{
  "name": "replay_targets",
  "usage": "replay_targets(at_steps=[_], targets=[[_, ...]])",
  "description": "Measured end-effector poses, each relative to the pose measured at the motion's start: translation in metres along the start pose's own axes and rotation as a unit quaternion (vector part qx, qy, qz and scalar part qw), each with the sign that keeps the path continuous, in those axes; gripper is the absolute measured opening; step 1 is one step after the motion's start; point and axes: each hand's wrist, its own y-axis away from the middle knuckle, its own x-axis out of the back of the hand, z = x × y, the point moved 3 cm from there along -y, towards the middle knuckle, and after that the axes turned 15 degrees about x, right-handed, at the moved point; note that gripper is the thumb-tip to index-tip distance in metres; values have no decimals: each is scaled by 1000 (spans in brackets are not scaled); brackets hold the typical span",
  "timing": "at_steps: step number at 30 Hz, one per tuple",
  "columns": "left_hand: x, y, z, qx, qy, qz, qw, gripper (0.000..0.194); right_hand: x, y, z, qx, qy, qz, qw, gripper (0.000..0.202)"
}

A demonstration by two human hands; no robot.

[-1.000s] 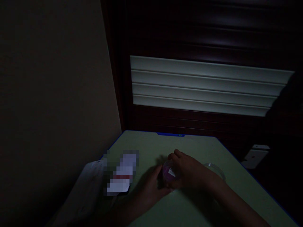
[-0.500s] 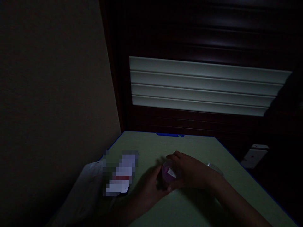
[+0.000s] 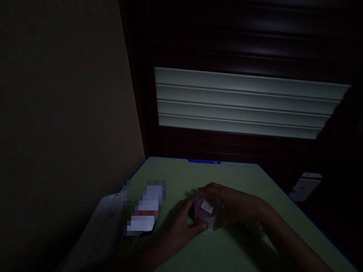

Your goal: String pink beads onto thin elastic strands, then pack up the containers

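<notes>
A small round clear tub (image 3: 200, 218) with purple contents and a white printed label on its top stands near the middle of the table. My left hand (image 3: 181, 226) grips it from the left, thumb at the near side and fingers on the far left side. From the right, my right hand (image 3: 227, 202) is curled round the tub, its fingers at the far rim and its thumb at the near right side. Something small and partly shiny (image 3: 257, 227) lies beneath my right wrist, too dark to make out.
The pale green table (image 3: 172, 172) has a blue edge. A blurred-out phone-like object (image 3: 150, 207) lies left, beside a whitish sheet or bag (image 3: 98, 223). A white box (image 3: 306, 189) is beyond the right edge. Dark slatted panelling stands behind, a wall at left.
My right hand has shifted slightly right and loosened from over the tub, so more of its top and label shows. The right forearm now covers the clear round object seen beside it before.
</notes>
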Motion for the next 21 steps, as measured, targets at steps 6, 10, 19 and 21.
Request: replay_targets(at_steps=[6, 10, 19, 21], targets=[[0, 0, 0, 4, -14, 12, 1000, 60, 4, -6, -6, 18, 3, 13, 1000, 51], [-1, -1, -1, -5, -9, 6, 1000, 63, 2, -5, -3, 11, 10, 14, 1000, 52], [-1, -1, -1, -3, 3, 11, 1000, 64, -2, -2, 3, -9, 25, 16, 1000, 48], [0, -1, 1, -2, 3, 6, 1000, 64, -2, -3, 4, -14, 32, 19, 999, 50]])
